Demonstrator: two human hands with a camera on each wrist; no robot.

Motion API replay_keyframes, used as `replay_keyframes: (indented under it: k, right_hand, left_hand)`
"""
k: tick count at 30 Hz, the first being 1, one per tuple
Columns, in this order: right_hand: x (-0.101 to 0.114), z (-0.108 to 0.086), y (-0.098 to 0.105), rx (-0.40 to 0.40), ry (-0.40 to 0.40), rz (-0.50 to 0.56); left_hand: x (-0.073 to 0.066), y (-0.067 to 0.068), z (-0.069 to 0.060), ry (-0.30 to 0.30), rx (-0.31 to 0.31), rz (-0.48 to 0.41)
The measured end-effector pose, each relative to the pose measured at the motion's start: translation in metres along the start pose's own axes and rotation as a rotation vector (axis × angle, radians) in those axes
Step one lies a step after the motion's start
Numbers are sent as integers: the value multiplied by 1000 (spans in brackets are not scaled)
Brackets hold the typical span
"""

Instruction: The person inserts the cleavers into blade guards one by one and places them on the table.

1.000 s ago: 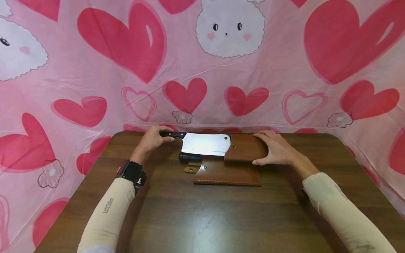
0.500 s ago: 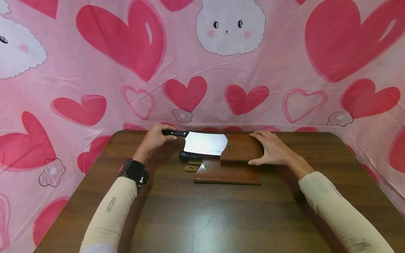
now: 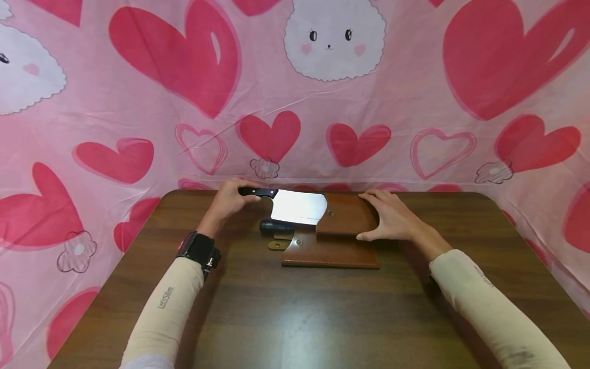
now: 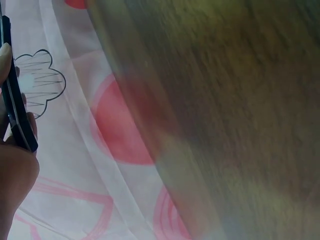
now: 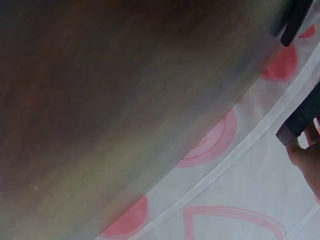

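In the head view my left hand [image 3: 229,198] grips the black handle of a cleaver [image 3: 297,206] at the table's far side. The broad blade points right, its front end hidden inside a brown leather sheath [image 3: 348,215]. My right hand [image 3: 392,215] holds that sheath by its right end, thumb at the near side and fingers at the far side. The left wrist view catches the dark handle [image 4: 17,95] with fingers around it. At the right edge of the right wrist view, fingers hold the dark-looking sheath [image 5: 302,115].
Partly under the held sheath, a second brown leather sheath [image 3: 332,253] lies on the wooden table [image 3: 295,312]. Beside it are a snap strap [image 3: 278,246] and a black cylindrical piece [image 3: 276,227], perhaps a handle. A pink heart-patterned cloth [image 3: 405,102] hangs behind the table.
My right hand has moved left with the sheath, and my left hand slightly right with the cleaver. Less of the blade shows now. The lower sheath has stayed put.
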State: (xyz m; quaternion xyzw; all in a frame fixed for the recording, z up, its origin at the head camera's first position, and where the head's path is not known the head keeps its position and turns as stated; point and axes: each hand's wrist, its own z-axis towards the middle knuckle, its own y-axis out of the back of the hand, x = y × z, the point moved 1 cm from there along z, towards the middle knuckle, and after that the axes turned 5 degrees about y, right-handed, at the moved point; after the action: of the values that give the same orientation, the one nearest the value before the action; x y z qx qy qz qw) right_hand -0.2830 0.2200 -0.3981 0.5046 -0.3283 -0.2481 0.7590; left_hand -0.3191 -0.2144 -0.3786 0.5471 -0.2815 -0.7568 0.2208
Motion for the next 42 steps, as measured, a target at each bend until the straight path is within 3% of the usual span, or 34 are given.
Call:
replay_keyframes:
  k: [4,17,32,42]
  right_hand:
    - [1,1,1,2,10,-10]
    - [1,6,-1,-4,31,-32]
    - [12,11,1,-30,54,-42]
    - [15,17,-1,-25,71,-81]
  left_hand:
    - [-2,-2,1,-41,-14,17]
    - [-10,-7,0,-81,-70,53]
    - [-10,-12,-5,-66,-79,-15]
    - [-8,-18,-6,-101,-95,-4]
